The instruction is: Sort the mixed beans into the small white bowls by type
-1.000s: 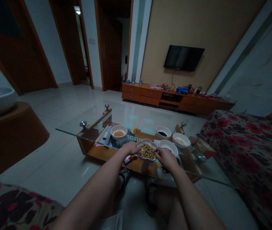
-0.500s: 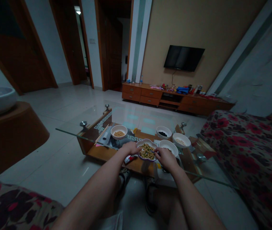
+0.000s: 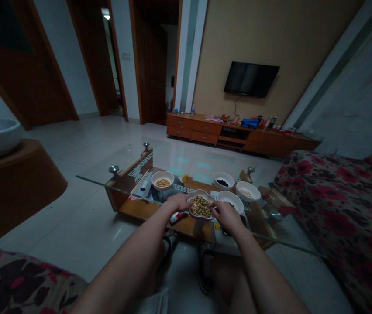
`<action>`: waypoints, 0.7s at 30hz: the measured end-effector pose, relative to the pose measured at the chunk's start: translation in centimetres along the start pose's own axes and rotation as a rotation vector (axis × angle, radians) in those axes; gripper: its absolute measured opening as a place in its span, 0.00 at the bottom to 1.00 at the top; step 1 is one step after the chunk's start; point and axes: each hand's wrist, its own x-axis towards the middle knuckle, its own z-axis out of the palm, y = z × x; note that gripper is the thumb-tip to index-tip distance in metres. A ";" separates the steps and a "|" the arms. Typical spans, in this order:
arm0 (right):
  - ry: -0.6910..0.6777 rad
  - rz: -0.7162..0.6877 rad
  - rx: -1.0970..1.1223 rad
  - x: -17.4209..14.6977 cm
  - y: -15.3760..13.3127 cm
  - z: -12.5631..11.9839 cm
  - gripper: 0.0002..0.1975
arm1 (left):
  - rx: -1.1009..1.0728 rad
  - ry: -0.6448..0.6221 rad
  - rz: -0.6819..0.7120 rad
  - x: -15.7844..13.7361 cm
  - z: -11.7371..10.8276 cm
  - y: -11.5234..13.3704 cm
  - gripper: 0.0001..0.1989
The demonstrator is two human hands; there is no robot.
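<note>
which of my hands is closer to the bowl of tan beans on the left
Left. Your left hand is just nearer you and slightly right of the tan-bean bowl; your right hand is farther right, beyond the mixed-bean bowl.

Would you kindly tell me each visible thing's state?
Scalloped dish: holding mixed beans
Left hand: at dish's left rim
Right hand: at dish's right edge
Left bowl: some yellow beans
Far bowl: some black contents
Right bowl: some pale contents
Near bowl: partly hidden
Chopsticks: lying flat
Television: screen dark
</note>
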 end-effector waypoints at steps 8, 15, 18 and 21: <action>-0.008 -0.004 0.005 0.0 0.0 0.0 0.15 | -0.010 0.015 0.013 0.2 0.3 -0.2 0.29; -0.001 -0.010 0.023 -0.1 -0.1 -0.1 0.14 | -0.009 0.018 0.011 0.1 0.2 -0.2 0.28; 0.017 -0.004 0.041 -0.3 -0.1 -0.4 0.14 | -0.007 0.020 0.023 0.2 0.2 -0.2 0.28; 0.049 -0.006 0.080 -0.4 0.2 -0.7 0.15 | 0.001 0.022 0.028 0.2 0.2 -0.2 0.29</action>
